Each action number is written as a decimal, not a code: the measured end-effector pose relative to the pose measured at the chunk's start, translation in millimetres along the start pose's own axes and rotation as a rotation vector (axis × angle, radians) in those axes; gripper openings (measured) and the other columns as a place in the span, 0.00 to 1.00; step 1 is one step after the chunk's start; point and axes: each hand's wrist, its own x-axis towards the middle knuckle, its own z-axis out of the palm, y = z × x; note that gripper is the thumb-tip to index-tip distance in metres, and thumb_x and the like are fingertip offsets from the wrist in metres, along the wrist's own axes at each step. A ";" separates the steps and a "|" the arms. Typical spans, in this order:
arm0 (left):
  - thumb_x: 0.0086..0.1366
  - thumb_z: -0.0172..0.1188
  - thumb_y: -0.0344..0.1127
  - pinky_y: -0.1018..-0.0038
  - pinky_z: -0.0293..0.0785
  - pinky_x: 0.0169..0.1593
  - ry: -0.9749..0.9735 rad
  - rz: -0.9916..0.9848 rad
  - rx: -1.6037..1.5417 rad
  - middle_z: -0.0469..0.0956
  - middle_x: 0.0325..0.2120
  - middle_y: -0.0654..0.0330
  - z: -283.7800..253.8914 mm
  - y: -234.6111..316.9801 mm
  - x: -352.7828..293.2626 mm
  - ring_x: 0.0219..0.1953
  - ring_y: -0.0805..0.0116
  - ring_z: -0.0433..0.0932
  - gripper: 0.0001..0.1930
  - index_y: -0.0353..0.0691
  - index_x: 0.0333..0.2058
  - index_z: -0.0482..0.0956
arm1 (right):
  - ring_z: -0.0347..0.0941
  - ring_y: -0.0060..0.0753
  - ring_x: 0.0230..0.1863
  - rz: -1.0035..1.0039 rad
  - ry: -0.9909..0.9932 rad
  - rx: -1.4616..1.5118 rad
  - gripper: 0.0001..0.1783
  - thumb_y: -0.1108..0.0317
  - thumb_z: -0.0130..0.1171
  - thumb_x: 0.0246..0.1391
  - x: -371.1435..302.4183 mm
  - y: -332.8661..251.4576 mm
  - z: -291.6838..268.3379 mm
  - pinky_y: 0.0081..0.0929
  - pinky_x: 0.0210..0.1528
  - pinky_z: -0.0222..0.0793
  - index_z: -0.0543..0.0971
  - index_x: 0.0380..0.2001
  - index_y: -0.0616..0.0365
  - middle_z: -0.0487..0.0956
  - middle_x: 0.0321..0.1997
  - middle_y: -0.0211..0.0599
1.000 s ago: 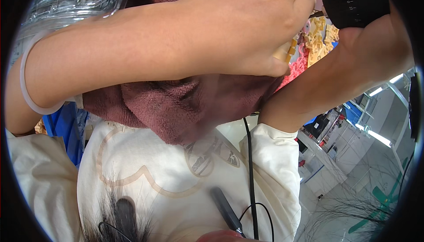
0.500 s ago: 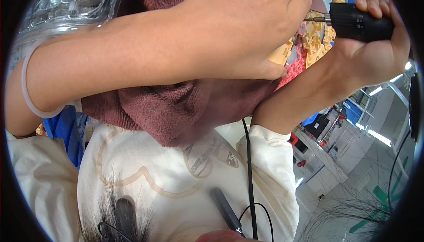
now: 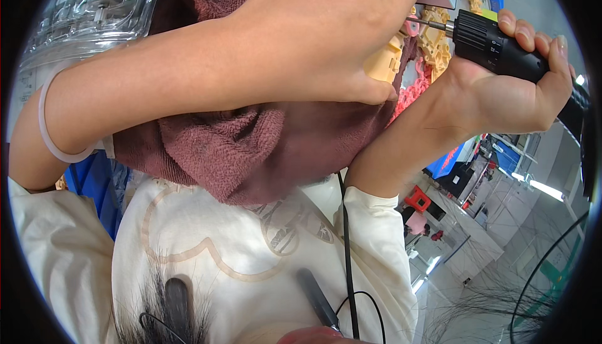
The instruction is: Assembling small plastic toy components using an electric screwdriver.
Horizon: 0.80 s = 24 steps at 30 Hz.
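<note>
My left hand (image 3: 338,37) is curled over a pale yellow plastic part (image 3: 384,65), with its thumb along the near side; the other fingertips are hidden. The part is just above a brown towel (image 3: 226,149). Wrapped in my right hand (image 3: 501,96) is a black electric screwdriver (image 3: 480,38), tilted, its thin bit pointing left. The bit's tip reaches a small pink piece (image 3: 411,27) beside my left hand's fingers; whether it touches a screw cannot be seen.
Yellow plastic parts (image 3: 436,43) and pink pieces (image 3: 414,93) are heaped beyond the towel. A clear plastic tray (image 3: 75,49) with small motors stands at the upper left. Blue bins (image 3: 91,181) are at the left; a black cable (image 3: 348,250) hangs in front of my shirt.
The screwdriver and my right hand have shifted left and tilted, with more of the bit showing. My left hand has moved slightly left, and more of the yellow part is visible.
</note>
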 end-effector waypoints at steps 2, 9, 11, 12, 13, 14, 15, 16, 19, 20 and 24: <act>0.56 0.61 0.46 0.58 0.66 0.61 -0.013 -0.008 -0.007 0.74 0.46 0.34 1.5 0.4 0.6 0.52 0.43 0.74 0.34 0.16 0.48 0.70 | 0.67 0.31 0.23 -0.013 -0.033 -0.036 0.05 0.70 0.54 0.47 -4.4 -3.3 2.2 0.32 0.28 0.69 0.68 0.23 0.57 0.67 0.23 0.34; 0.57 0.61 0.49 0.58 0.64 0.62 -0.036 -0.008 -0.025 0.72 0.49 0.33 -5.9 -2.2 -2.6 0.55 0.43 0.72 0.36 0.17 0.50 0.69 | 0.66 0.32 0.22 -0.086 0.134 -0.202 0.09 0.68 0.54 0.48 -32.5 -5.8 31.9 0.33 0.28 0.70 0.67 0.20 0.58 0.66 0.22 0.36; 0.57 0.61 0.50 0.58 0.64 0.62 -0.062 -0.014 -0.019 0.72 0.50 0.33 -8.2 -2.1 -1.2 0.55 0.42 0.71 0.37 0.17 0.51 0.68 | 0.66 0.32 0.22 -0.081 0.143 -0.179 0.08 0.69 0.54 0.48 -30.7 -5.7 30.4 0.33 0.28 0.70 0.68 0.20 0.58 0.66 0.22 0.36; 0.57 0.61 0.50 0.58 0.63 0.63 -0.096 -0.018 -0.012 0.71 0.51 0.33 -9.4 -1.5 -0.2 0.56 0.42 0.71 0.38 0.17 0.52 0.68 | 0.67 0.32 0.22 -0.037 0.106 -0.129 0.08 0.69 0.55 0.48 -28.1 -7.0 28.5 0.33 0.29 0.70 0.68 0.22 0.58 0.67 0.22 0.36; 0.57 0.62 0.51 0.58 0.62 0.64 -0.130 -0.023 -0.006 0.71 0.51 0.33 -10.8 -0.9 0.7 0.57 0.42 0.70 0.39 0.16 0.53 0.67 | 0.67 0.32 0.23 0.005 0.068 -0.079 0.08 0.69 0.56 0.48 -25.1 -8.1 26.3 0.33 0.30 0.71 0.68 0.23 0.58 0.67 0.23 0.35; 0.57 0.62 0.51 0.58 0.62 0.64 -0.138 -0.017 -0.004 0.71 0.51 0.33 -13.6 0.6 2.0 0.57 0.42 0.70 0.39 0.16 0.53 0.67 | 0.67 0.32 0.23 0.003 0.078 -0.077 0.08 0.69 0.56 0.48 -22.3 -9.5 23.7 0.33 0.30 0.71 0.68 0.23 0.58 0.67 0.23 0.35; 0.56 0.63 0.50 0.58 0.62 0.64 -0.160 -0.034 -0.068 0.70 0.52 0.33 -16.6 2.4 3.0 0.58 0.42 0.69 0.40 0.16 0.54 0.66 | 0.67 0.31 0.23 0.045 0.046 -0.028 0.08 0.69 0.56 0.48 -18.3 -11.0 20.0 0.33 0.31 0.70 0.68 0.24 0.58 0.68 0.23 0.35; 0.55 0.65 0.49 0.58 0.61 0.64 -0.183 -0.051 -0.132 0.69 0.53 0.33 -19.7 3.7 4.6 0.59 0.42 0.68 0.41 0.16 0.55 0.65 | 0.67 0.30 0.24 0.086 0.015 0.020 0.08 0.69 0.57 0.48 -13.7 -13.3 15.1 0.33 0.32 0.70 0.68 0.25 0.58 0.69 0.24 0.34; 0.52 0.69 0.50 0.58 0.60 0.65 -0.254 -0.046 -0.199 0.66 0.55 0.31 -26.1 0.0 6.1 0.61 0.40 0.65 0.46 0.15 0.57 0.61 | 0.66 0.27 0.26 0.124 0.015 0.092 0.10 0.68 0.58 0.48 -2.5 -24.8 -11.3 0.30 0.33 0.68 0.66 0.26 0.56 0.66 0.23 0.30; 0.52 0.69 0.50 0.58 0.60 0.65 -0.259 -0.048 -0.193 0.66 0.55 0.31 -23.3 -4.3 3.1 0.61 0.40 0.65 0.46 0.15 0.57 0.61 | 0.66 0.27 0.27 0.108 0.090 0.111 0.10 0.69 0.58 0.49 -1.7 -30.2 -12.3 0.28 0.32 0.67 0.66 0.26 0.56 0.64 0.23 0.30; 0.50 0.72 0.42 0.60 0.65 0.62 -0.003 0.294 0.426 0.72 0.52 0.40 -16.9 -8.8 -2.3 0.57 0.46 0.70 0.37 0.25 0.54 0.69 | 0.66 0.26 0.27 0.042 0.120 0.079 0.09 0.71 0.58 0.50 -1.7 -41.1 -22.6 0.26 0.32 0.67 0.66 0.28 0.56 0.65 0.24 0.29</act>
